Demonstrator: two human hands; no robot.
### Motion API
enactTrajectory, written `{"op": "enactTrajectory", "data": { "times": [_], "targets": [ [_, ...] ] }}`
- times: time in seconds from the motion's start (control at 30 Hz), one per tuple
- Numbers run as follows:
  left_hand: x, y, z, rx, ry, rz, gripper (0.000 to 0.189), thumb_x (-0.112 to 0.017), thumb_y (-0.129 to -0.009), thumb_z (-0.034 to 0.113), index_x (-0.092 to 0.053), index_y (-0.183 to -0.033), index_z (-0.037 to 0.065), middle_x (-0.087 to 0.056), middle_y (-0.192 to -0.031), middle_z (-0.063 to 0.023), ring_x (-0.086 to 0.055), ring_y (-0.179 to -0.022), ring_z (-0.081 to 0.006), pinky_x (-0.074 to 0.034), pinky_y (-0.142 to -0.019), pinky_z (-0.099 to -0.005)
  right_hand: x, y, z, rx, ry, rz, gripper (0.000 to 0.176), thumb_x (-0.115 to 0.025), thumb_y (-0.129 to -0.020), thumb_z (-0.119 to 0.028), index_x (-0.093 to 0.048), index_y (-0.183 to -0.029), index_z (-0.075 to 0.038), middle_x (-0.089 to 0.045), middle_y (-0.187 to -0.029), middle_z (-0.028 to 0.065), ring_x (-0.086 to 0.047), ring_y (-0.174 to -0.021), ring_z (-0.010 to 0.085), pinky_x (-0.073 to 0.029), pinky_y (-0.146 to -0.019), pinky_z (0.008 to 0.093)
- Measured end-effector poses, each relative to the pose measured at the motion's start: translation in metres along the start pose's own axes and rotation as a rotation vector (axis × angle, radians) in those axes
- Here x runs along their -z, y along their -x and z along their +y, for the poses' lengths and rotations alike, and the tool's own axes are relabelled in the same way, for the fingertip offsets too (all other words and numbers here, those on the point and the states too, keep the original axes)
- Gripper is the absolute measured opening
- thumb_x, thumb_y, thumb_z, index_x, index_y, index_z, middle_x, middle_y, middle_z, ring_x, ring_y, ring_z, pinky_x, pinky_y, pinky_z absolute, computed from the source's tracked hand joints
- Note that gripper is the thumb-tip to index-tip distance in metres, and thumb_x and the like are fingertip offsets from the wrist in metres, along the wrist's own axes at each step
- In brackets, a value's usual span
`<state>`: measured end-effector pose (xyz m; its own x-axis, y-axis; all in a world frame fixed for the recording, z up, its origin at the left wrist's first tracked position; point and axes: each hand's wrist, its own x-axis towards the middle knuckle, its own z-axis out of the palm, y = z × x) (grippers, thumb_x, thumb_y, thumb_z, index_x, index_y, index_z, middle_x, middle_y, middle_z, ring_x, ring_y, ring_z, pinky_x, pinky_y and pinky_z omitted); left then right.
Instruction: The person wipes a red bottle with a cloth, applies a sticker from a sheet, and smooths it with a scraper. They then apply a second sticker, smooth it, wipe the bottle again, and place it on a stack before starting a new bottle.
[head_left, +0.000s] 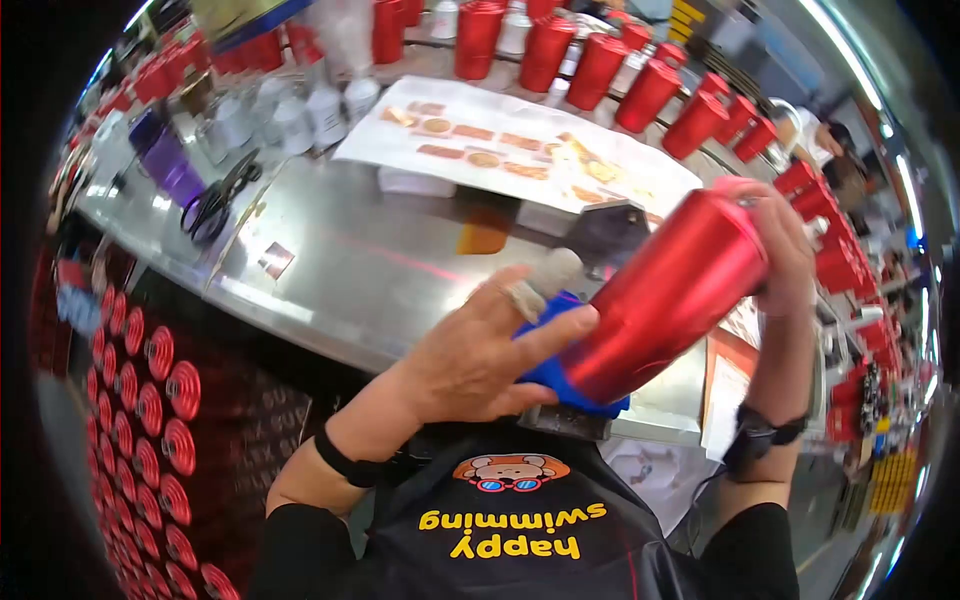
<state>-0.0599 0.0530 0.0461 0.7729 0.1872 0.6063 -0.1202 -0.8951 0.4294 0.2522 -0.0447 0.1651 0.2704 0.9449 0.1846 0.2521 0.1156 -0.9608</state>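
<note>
A shiny red metal tumbler [665, 290] lies tilted, its lower end in a blue holder [580, 365] at the table's near edge. My right hand [785, 240] is wrapped round its upper right end; some of the fingers are hidden behind it. My left hand [475, 345] is beside the holder with fingers apart, one fingertip against the tumbler's lower side. A pale cover [550, 275] wraps a finger of that hand. Behind the tumbler stands a dark block-shaped fixture [605, 235].
White paper [485, 150] carrying rows of decals spreads across the metal table [340, 290]. Black scissors [215, 205], a purple bottle [165, 160] and white bottles [325, 115] stand or lie at left. Several red tumblers [545, 55] line the back. Stacked red tumblers [145, 405] fill the lower left.
</note>
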Motion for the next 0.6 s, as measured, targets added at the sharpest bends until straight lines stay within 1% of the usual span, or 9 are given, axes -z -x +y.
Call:
{"op": "enactTrajectory", "data": {
  "times": [0.07,0.13,0.2,0.23,0.27,0.33,0.43,0.53,0.6],
  "targets": [
    [-0.033,-0.016,-0.017,-0.140,0.143,0.027,0.094,-0.083,-0.071,0.034,-0.038,-0.150,0.014,-0.033,-0.149,-0.0351,-0.044,-0.130,-0.0498,-0.039,-0.108,-0.0508,-0.030,0.005,0.043,-0.083,-0.154,0.043,0.032,-0.049,-0.104,-0.027,-0.064,-0.117,-0.002,-0.067,-0.108,0.0062,-0.061,-0.102,0.0128,-0.047,-0.093,0.0287],
    [-0.043,-0.016,-0.020,-0.118,0.163,0.013,0.098,-0.084,-0.070,0.037,-0.036,-0.151,0.010,-0.031,-0.148,-0.0386,-0.045,-0.128,-0.0520,-0.040,-0.107,-0.0523,-0.046,0.008,0.088,-0.204,-0.240,0.094,0.035,-0.050,-0.104,-0.031,-0.064,-0.116,-0.002,-0.067,-0.108,0.0062,-0.061,-0.100,0.0124,-0.049,-0.091,0.0289],
    [-0.047,-0.009,-0.025,-0.086,0.178,-0.008,0.102,-0.085,-0.069,0.040,-0.034,-0.152,0.007,-0.031,-0.147,-0.0405,-0.045,-0.127,-0.0533,-0.040,-0.106,-0.0536,-0.061,0.012,0.111,-0.449,-0.413,0.286,0.039,-0.049,-0.105,-0.035,-0.064,-0.116,-0.002,-0.067,-0.109,0.0068,-0.062,-0.098,0.0131,-0.050,-0.088,0.0290],
    [-0.043,-0.007,-0.025,-0.064,0.188,-0.016,0.104,-0.085,-0.069,0.040,-0.033,-0.152,0.005,-0.031,-0.147,-0.0406,-0.045,-0.127,-0.0535,-0.040,-0.105,-0.0542,-0.071,0.017,0.109,-0.388,-0.398,0.304,0.042,-0.048,-0.105,-0.039,-0.063,-0.115,-0.001,-0.067,-0.107,0.0069,-0.062,-0.095,0.0135,-0.052,-0.083,0.0290],
    [-0.044,-0.005,-0.025,-0.040,0.193,-0.022,0.106,-0.086,-0.068,0.041,-0.033,-0.152,0.004,-0.032,-0.146,-0.0408,-0.045,-0.127,-0.0537,-0.040,-0.105,-0.0547,-0.073,0.018,0.116,-0.459,-0.420,0.334,0.040,-0.046,-0.105,-0.041,-0.065,-0.108,-0.005,-0.068,-0.098,0.0064,-0.064,-0.084,0.0135,-0.053,-0.077,0.0291],
    [-0.049,-0.004,-0.022,0.014,0.231,-0.009,0.108,-0.086,-0.068,0.040,-0.030,-0.152,0.002,-0.033,-0.146,-0.0399,-0.045,-0.126,-0.0543,-0.040,-0.105,-0.0558,-0.076,0.017,0.119,-0.452,-0.472,0.345,0.043,-0.044,-0.106,-0.041,-0.064,-0.109,-0.004,-0.069,-0.094,0.0072,-0.064,-0.081,0.0139,-0.053,-0.076,0.0293],
    [-0.056,-0.006,-0.029,0.049,0.256,-0.032,0.108,-0.085,-0.071,0.039,-0.026,-0.153,-0.001,-0.036,-0.145,-0.0385,-0.046,-0.125,-0.0538,-0.040,-0.104,-0.0572,-0.074,0.007,0.113,-0.421,-0.459,0.347,0.045,-0.041,-0.106,-0.041,-0.064,-0.111,-0.002,-0.069,-0.099,0.0085,-0.064,-0.086,0.0143,-0.053,-0.078,0.0294],
    [-0.067,-0.014,-0.031,0.054,0.256,0.031,0.110,-0.084,-0.073,0.041,-0.024,-0.153,-0.003,-0.036,-0.147,-0.0358,-0.046,-0.127,-0.0517,-0.036,-0.107,-0.0576,-0.073,0.007,0.113,-0.324,-0.431,0.385,0.047,-0.043,-0.106,-0.042,-0.062,-0.118,0.000,-0.067,-0.102,0.0082,-0.062,-0.090,0.0149,-0.051,-0.081,0.0306],
    [-0.074,-0.008,-0.029,0.115,0.274,0.026,0.111,-0.083,-0.073,0.045,-0.022,-0.153,-0.004,-0.035,-0.148,-0.0333,-0.045,-0.130,-0.0500,-0.031,-0.111,-0.0579,-0.072,0.013,0.115,-0.305,-0.431,0.396,0.047,-0.043,-0.106,-0.040,-0.060,-0.124,0.000,-0.066,-0.103,0.0073,-0.062,-0.088,0.0137,-0.052,-0.077,0.0289]
  ]
}}
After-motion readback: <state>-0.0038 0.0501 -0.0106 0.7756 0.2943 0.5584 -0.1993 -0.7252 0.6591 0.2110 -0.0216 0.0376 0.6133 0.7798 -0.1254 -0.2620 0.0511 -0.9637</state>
